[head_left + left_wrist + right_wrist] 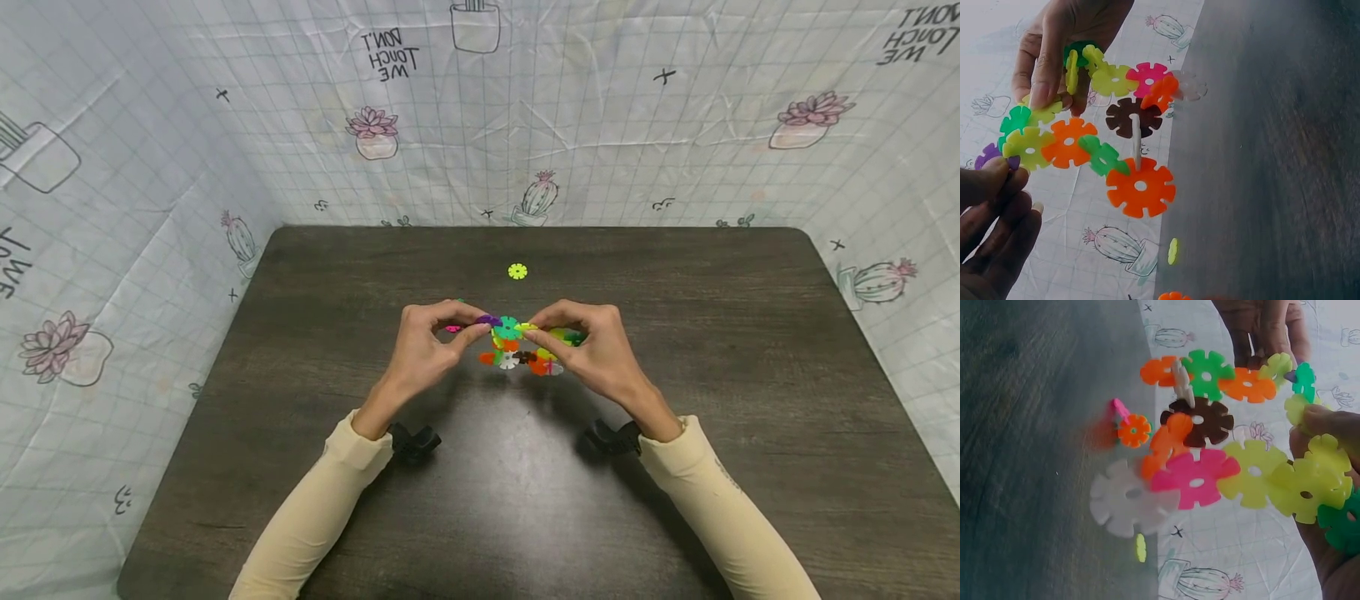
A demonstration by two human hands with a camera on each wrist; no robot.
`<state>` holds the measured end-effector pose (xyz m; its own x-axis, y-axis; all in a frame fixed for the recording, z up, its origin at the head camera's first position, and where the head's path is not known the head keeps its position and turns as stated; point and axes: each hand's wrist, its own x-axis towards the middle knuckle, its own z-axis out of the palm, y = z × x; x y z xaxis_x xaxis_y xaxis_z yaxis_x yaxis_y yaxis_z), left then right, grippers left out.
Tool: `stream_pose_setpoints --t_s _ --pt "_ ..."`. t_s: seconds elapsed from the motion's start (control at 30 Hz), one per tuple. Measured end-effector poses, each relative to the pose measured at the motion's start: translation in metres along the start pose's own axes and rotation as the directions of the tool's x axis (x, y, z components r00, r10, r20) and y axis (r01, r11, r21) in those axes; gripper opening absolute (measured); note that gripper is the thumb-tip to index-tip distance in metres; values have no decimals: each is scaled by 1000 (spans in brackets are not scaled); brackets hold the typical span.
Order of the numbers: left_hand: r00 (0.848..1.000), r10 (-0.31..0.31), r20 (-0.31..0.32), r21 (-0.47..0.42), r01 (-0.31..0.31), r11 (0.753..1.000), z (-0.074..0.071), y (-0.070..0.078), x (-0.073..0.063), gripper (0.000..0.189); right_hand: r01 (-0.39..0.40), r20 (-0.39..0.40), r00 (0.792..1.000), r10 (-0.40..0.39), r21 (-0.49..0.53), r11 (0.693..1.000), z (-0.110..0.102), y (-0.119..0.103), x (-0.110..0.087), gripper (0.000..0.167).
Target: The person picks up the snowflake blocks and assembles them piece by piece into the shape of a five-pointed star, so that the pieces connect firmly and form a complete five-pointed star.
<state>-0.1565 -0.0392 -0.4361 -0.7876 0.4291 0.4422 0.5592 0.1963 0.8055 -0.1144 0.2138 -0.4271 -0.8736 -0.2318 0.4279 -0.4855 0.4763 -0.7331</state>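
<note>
My left hand point(427, 346) pinches a purple notched plastic disc point(994, 157) between thumb and fingers. Opposite it, my right hand point(594, 346) holds a yellow disc point(1046, 114) by thumb and fingertips. Between the two hands sits a teal disc point(507, 327). Joined to these is a chain of flower-like interlocking discs, raised above the table. It includes a brown disc point(1197, 421), a pink disc point(1194, 479), a white disc point(508, 360) and several orange, green and yellow ones. A translucent disc point(1132, 499) hangs at one end. Fingers partly cover the purple and yellow discs.
On the dark wooden table point(525, 500), a loose yellow disc point(517, 271) lies beyond the hands. An orange disc point(1134, 430) and a pink piece point(1119, 407) lie farther left. Printed cloth point(600, 125) hangs behind the table and along both sides.
</note>
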Motion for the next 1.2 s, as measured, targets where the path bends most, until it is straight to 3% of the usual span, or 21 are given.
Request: stream_pose_setpoints --t_s 0.2,0.37,0.53,0.7,1.2 --pt "998 -23 55 26 21 999 -4 1 1 13 5 0 1000 -5 -1 1000 -1 0 1 12" --pt "997 11 73 78 -17 997 -5 -1 1 23 -6 5 1000 6 3 1000 0 1 0 12" --pt "992 15 128 60 -23 998 -3 -1 1 41 -3 16 1000 3 22 1000 2 1 -1 14" --pt "982 12 191 55 -23 998 0 -1 0 39 25 36 999 -26 25 999 6 0 -1 15" --pt "983 18 182 72 -31 997 -10 -4 -1 35 84 82 993 -88 44 995 14 -3 11 14"
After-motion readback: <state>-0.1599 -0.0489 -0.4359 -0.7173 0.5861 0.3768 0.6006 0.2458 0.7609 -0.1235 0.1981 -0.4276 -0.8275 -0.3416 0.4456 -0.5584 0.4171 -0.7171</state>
